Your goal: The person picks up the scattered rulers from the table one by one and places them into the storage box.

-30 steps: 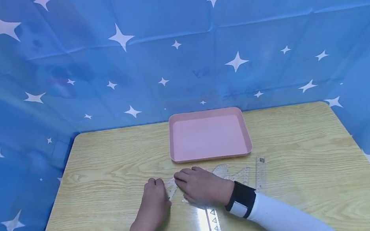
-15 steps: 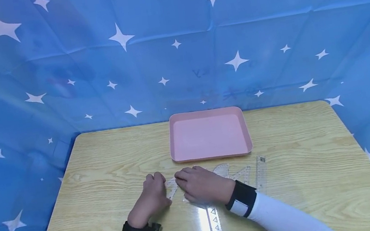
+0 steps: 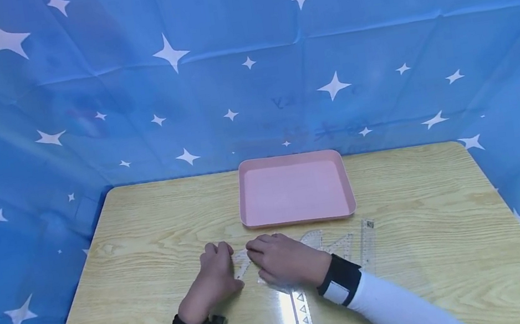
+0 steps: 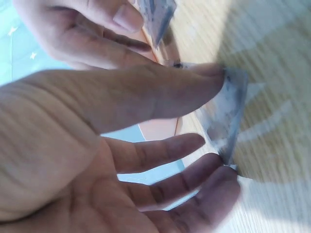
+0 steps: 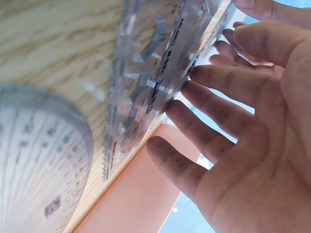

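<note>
pinching a clear set square (image 4: 228,111) between thumb and fingers, the left hand (image 3: 212,274) is working left of lower centre. that piece is sitting in the narrow gap between both hands; whether it is lying flat, i cannot tell. the right hand (image 3: 287,260) is extending slack, nearly straight fingers, its fingertips touching the edge of a clear plastic piece (image 5: 150,73), not wrapping round it.

to their right, a protractor (image 3: 313,238), a second set square (image 3: 342,245) and a plain ruler (image 3: 367,241) are crowding close; a ruler with triangular cut-outs (image 3: 304,320) is running towards the bottom edge. just above, the near edge of a pink tray (image 3: 294,190) is leaving only a thin strip of wood for moving. wider room is stretching over the table (image 3: 429,215) at far left and far right, its back edge meeting a starry blue cloth (image 3: 239,25).
</note>
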`<action>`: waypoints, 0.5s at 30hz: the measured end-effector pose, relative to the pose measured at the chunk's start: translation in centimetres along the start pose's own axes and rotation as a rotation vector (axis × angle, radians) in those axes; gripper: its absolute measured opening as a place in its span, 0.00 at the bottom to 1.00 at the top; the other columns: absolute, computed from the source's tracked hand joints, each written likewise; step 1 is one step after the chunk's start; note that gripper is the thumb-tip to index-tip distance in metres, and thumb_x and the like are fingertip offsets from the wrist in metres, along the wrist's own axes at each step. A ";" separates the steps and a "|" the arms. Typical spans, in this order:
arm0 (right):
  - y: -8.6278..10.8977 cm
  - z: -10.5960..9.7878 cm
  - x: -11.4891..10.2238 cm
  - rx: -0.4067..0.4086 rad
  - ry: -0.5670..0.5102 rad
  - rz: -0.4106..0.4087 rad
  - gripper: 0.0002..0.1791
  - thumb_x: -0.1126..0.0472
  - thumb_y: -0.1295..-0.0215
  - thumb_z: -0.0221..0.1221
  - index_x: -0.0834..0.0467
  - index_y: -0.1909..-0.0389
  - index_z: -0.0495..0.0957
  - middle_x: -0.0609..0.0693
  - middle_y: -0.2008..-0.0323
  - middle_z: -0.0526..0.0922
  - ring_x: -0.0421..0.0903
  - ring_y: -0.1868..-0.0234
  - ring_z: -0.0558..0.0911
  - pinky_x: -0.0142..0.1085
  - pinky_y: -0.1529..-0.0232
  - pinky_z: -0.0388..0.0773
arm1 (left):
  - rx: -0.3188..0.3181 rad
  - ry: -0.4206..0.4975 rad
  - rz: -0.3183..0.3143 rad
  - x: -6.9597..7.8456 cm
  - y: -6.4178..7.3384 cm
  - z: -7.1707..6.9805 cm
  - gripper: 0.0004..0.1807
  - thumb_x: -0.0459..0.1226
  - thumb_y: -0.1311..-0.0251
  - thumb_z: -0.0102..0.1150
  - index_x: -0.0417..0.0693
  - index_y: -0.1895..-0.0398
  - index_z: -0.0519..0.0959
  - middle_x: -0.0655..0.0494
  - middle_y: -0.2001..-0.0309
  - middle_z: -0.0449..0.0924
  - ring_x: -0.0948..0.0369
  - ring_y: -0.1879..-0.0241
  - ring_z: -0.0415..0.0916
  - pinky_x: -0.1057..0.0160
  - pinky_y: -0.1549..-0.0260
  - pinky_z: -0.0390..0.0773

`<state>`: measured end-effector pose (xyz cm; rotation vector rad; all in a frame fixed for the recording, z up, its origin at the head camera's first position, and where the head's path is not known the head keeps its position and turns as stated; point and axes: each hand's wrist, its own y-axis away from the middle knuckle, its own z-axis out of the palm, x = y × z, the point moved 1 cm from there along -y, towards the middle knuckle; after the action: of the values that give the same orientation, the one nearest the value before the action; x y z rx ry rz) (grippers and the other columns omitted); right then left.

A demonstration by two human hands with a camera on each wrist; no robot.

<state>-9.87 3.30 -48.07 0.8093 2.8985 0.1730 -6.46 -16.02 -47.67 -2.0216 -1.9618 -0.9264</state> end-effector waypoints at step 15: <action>0.1 -0.1 -0.5 0.021 0.039 0.008 0.27 0.48 0.20 0.48 0.57 0.29 0.73 0.50 0.29 0.73 0.48 0.28 0.72 0.42 0.32 0.73 | 0.178 -0.269 0.150 1.6 1.3 0.8 0.10 0.20 0.49 0.62 0.32 0.65 0.73 0.40 0.66 0.68 0.47 0.68 0.66 0.49 0.67 0.71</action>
<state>-9.45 3.11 -47.87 0.8298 2.9390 0.1611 -5.05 -14.44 -47.05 -2.2446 -1.9036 -0.4498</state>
